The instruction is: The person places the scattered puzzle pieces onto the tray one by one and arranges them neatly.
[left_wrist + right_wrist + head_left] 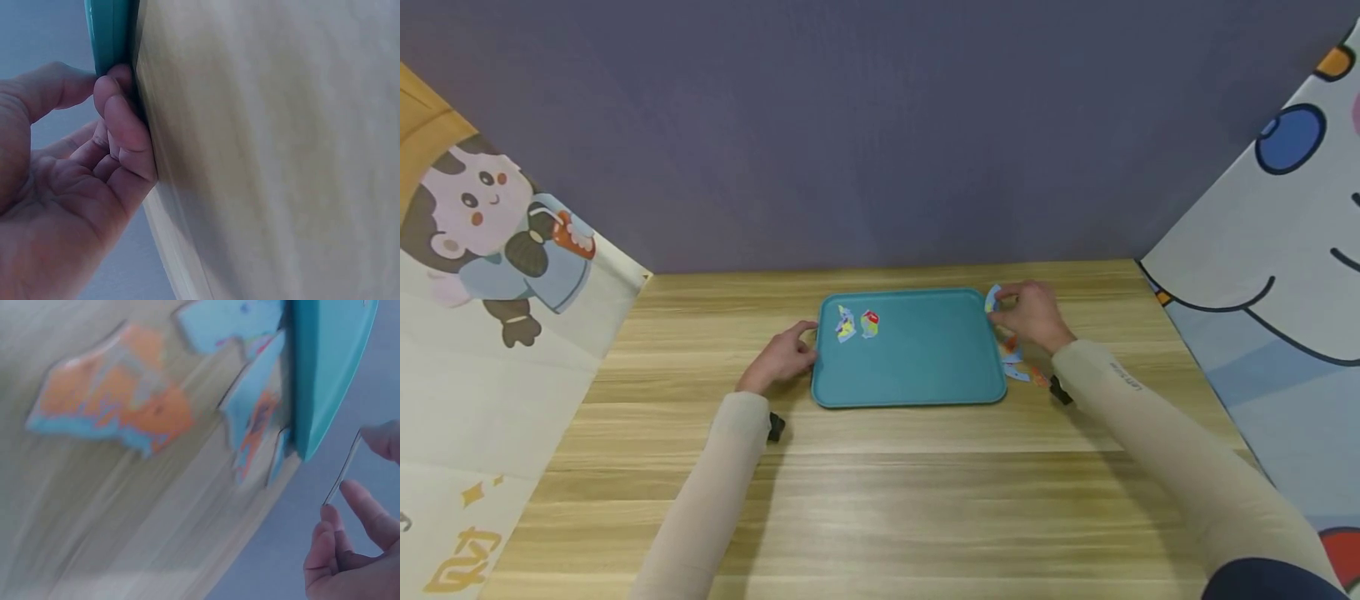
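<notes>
A teal tray [925, 358] lies on the wooden table. At its left rim is my left hand [784, 355]; the left wrist view shows its thumb and curled fingers [128, 128] meeting at the tray's edge [112, 31]. Over the tray's far right corner, my right hand [1028, 315] pinches a thin light-blue puzzle piece [992, 298], seen edge-on in the right wrist view between thumb and fingertips. Two puzzle pieces lie in the tray's far left part: a purple-and-yellow piece [846, 325] and a red-and-yellow piece [870, 323].
Several puzzle pieces lie on the table beside the tray's right side, among them an orange-and-blue piece [112, 394] and a light-blue piece [231, 325]. A dark wall [880, 142] rises behind the table, with cartoon-printed panels [512, 233] at both sides.
</notes>
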A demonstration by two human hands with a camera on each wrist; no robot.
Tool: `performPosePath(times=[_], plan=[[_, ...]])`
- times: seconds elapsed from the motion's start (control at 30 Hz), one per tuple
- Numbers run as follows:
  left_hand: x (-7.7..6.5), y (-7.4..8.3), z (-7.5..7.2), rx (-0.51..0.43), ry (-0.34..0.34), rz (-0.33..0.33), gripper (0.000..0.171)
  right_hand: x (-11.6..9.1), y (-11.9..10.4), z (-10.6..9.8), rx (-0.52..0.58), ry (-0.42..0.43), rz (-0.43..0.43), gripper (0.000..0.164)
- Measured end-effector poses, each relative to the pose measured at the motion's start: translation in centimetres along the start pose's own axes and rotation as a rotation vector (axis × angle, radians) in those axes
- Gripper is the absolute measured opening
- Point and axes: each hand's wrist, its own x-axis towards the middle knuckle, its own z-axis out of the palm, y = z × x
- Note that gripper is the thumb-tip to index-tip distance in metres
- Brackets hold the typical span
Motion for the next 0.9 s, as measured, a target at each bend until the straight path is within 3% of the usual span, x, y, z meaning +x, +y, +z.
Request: performPosePath(times=[0.7, 0.9], plan=[[-0.2, 0.0, -0.1, -0.026, -0.001, 0.006, 0.062, 1.5, -4.4, 3.6, -0.028, -0.023, -0.161, 0.035], [-0.1, -0.1, -0.1, -0.032, 0.005, 0.005, 0.062, 2.1, -5.6, 4.9, -0.039, -0.063, -0.179, 0.034]])
